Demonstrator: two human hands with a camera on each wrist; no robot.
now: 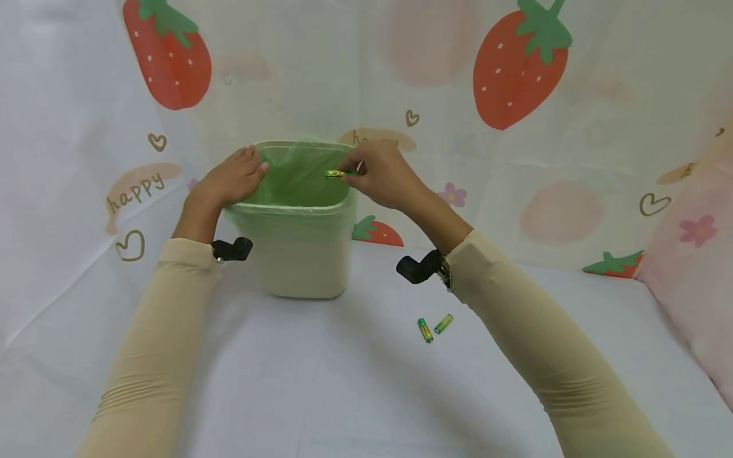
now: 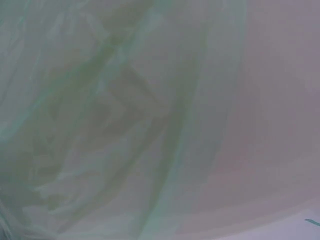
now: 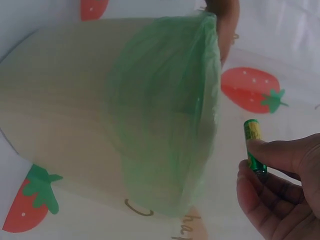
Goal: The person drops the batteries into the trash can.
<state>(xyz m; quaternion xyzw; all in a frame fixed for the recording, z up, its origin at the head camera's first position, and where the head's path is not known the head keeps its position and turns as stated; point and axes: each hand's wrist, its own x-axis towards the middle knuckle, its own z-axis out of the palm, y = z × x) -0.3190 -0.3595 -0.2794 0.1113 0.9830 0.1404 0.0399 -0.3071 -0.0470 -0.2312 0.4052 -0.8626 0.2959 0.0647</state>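
Observation:
A pale bin [image 1: 303, 261] stands upright with a green plastic bag [image 1: 292, 181] lining it and folded over its rim. My left hand [image 1: 231, 175] rests on the left rim, thumb toward the opening and fingers extended forward. Over the right part of the opening, my right hand [image 1: 375, 172] pinches a green and yellow battery [image 1: 335, 173] between thumb and fingers. The right wrist view shows that battery [image 3: 253, 145] beside the bin's mouth, clear of the bag. Only the bag [image 2: 125, 110] and the bin's blurred side fill the left wrist view.
Two more green and yellow batteries [image 1: 425, 330] lie close together on the white cloth [image 1: 343, 381], right of the bin and in front of it. A strawberry-patterned cloth [image 1: 458, 159] hangs right behind the bin.

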